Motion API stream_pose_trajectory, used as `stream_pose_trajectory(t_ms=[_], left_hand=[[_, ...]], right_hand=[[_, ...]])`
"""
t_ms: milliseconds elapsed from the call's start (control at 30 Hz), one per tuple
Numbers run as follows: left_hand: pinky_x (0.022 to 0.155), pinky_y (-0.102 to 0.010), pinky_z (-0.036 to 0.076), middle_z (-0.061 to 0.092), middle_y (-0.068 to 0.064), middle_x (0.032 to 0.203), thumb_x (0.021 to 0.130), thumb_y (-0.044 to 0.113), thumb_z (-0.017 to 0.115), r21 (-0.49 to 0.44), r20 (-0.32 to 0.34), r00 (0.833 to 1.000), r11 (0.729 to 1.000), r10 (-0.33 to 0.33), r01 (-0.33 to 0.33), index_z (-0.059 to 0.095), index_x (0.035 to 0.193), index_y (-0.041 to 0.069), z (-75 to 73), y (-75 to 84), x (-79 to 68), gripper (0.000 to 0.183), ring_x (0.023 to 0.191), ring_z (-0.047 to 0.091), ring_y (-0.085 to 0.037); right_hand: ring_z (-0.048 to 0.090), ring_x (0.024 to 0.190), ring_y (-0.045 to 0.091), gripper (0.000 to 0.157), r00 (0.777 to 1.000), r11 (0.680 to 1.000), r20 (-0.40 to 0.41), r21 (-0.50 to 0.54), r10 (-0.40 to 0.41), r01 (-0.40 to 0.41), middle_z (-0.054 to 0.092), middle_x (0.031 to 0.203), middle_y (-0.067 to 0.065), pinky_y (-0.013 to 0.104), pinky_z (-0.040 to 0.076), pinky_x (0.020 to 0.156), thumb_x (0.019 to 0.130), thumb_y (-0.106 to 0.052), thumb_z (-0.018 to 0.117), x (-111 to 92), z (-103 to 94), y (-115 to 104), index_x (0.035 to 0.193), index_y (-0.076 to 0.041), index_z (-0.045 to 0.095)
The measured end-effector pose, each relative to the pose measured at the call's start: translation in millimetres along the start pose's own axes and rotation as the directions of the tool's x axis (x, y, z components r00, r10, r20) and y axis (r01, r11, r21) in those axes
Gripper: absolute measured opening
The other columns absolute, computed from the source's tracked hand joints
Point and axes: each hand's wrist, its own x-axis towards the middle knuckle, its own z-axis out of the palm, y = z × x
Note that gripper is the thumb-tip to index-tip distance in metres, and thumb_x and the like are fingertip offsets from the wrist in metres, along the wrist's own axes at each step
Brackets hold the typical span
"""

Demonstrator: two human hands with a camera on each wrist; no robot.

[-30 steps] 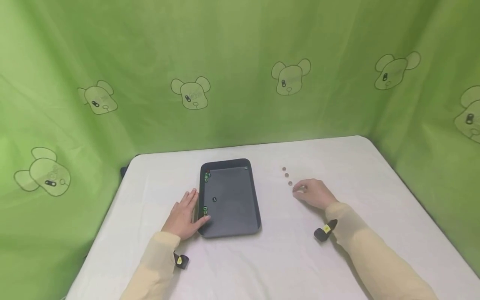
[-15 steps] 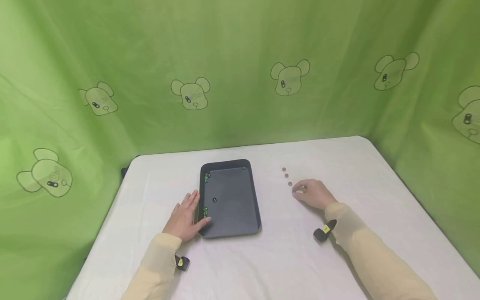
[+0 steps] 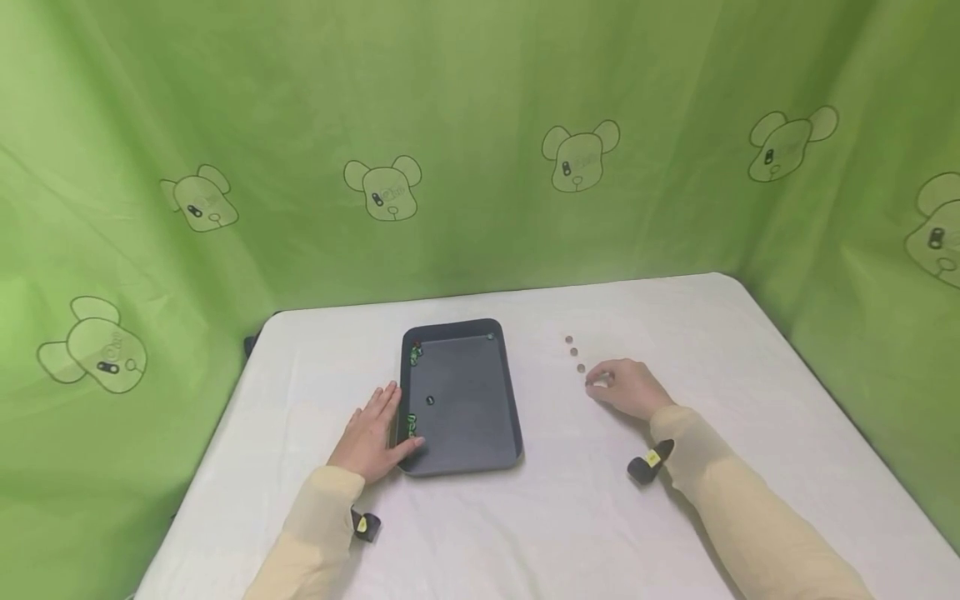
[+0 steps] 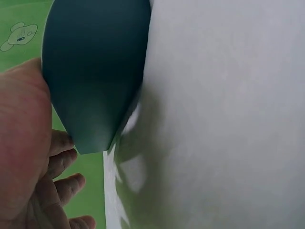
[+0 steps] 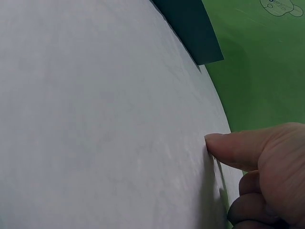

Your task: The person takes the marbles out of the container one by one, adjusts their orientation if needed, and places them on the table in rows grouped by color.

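Note:
In the head view a dark grey tray [image 3: 468, 400] lies on the white-covered table. Along its left edge is my left hand [image 3: 369, 437], with long fingers outstretched beside the wall and the thumb over the rim. Small green and dark marbles [image 3: 412, 423] sit in the tray, mostly near its left side. Right of the tray, three small round brownish-grey marbles [image 3: 573, 352] form a slanting row. My right hand [image 3: 628, 387] is at the row's near end, thumb and forefinger pinching what looks like another marble, mostly hidden by the fingertips. The right wrist view shows the thumb tip at the table surface.
A white cloth [image 3: 570, 525] covers the table. Green curtains [image 3: 480, 242] printed with bear faces stand around its back and sides. One marble [image 3: 491, 337] lies in the tray's far right corner, another marble [image 3: 430, 401] left of its middle.
A small marble in the tray's far right corner shifts slightly. Both hands keep nearly the same place, and the row of marbles is unchanged.

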Motion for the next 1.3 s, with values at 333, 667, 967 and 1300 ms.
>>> stream_pose_trajectory(t_ms=[333, 667, 967, 1300], left_hand=[[0.112, -0.059, 0.023, 0.021, -0.010, 0.158, 0.086, 0.058, 0.063, 0.004, -0.011, 1.000, 1.000, 0.002, -0.002, 0.025, 0.151, 0.003, 1.6, -1.1, 0.7, 0.093, 0.145, 0.019, -0.031], [0.112, -0.059, 0.024, 0.020, -0.010, 0.158, 0.086, 0.058, 0.062, 0.010, 0.003, 1.000, 1.000, -0.003, 0.002, 0.024, 0.152, 0.003, 1.4, -0.4, 0.2, 0.093, 0.145, 0.018, -0.031], [0.113, -0.058, 0.022, 0.021, -0.010, 0.158, 0.086, 0.056, 0.064, 0.010, -0.001, 1.000, 1.000, -0.020, 0.020, 0.024, 0.152, 0.004, 1.0, 0.6, 0.1, 0.093, 0.145, 0.018, -0.030], [0.114, -0.057, 0.021, 0.021, -0.010, 0.158, 0.087, 0.053, 0.064, 0.000, 0.007, 1.000, 1.000, -0.029, 0.029, 0.024, 0.152, 0.004, 1.1, 2.5, -0.4, 0.091, 0.145, 0.017, -0.030]], right_hand=[[0.057, 0.081, 0.022, 0.027, 1.000, 1.000, -0.004, 0.001, 0.014, -0.014, 0.064, 0.089, 0.005, 0.044, 0.049, 0.076, 0.085, -0.033, 0.073, -1.1, -4.9, -1.4, 0.106, -0.016, 0.072], [0.059, 0.088, 0.026, 0.028, 0.999, 0.999, -0.015, 0.006, 0.045, -0.045, 0.065, 0.096, 0.009, 0.047, 0.049, 0.082, 0.086, -0.033, 0.071, -3.4, -16.8, -2.3, 0.109, -0.017, 0.071], [0.054, 0.075, 0.023, 0.031, 0.998, 0.999, -0.041, 0.021, 0.040, -0.039, 0.059, 0.083, 0.007, 0.036, 0.045, 0.069, 0.092, -0.034, 0.064, 2.5, -38.8, -22.2, 0.116, -0.015, 0.068], [0.053, 0.078, 0.023, 0.031, 0.997, 0.999, -0.066, 0.026, -0.039, 0.041, 0.061, 0.087, 0.007, 0.035, 0.043, 0.072, 0.092, -0.032, 0.065, 15.2, -49.1, -49.6, 0.115, -0.012, 0.069]])
